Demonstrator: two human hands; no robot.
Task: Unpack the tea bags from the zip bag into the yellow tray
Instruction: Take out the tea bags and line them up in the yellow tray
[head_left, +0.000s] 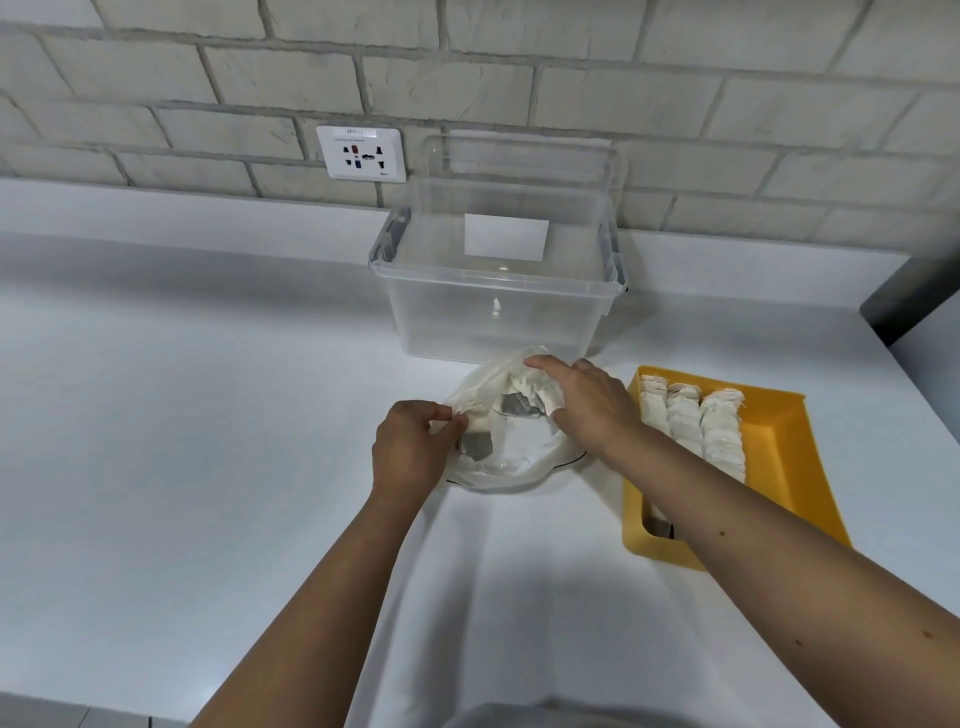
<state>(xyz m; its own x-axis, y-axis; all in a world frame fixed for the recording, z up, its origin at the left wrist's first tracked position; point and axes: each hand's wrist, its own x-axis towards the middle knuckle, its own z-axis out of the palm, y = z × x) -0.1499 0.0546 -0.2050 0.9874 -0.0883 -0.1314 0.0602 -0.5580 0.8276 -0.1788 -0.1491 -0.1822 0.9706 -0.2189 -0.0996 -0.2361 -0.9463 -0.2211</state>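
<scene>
Zip bag (501, 457) lies crumpled and open on the white worktop (182, 415), just in front of a clear plastic box (498, 306) and just left of the yellow tray (774, 452). Left hand (410, 452) is at the bag's left edge, its fingers (441, 413) and thumb pinching the plastic there. Right hand (587, 405) reaches into the bag's mouth from the right, fingers (550, 366) curled over the top of a clump of tea bags (532, 387), thumb under it; the clump is gripped and sits inside the bag at its far side. Two grey tags show through the plastic, one (514, 405) just under the clump, one (475, 444) near the left thumb. A thin dark line, probably the zip edge, curves along the bag's near right side. Tray holds three tea bag rows (696, 426), side by side, packed against its left wall and running front to back; the tray's right half is bare yellow. Right forearm crosses over the tray's near left corner, partly covering a handle cutout. Box has grey latches and a white label on its back wall; a clear lid (524, 156) stands behind it against the brick wall. Wall socket (361, 153) is left of the lid. Dark object (909, 296) at the far right edge, cannot tell what it is.
</scene>
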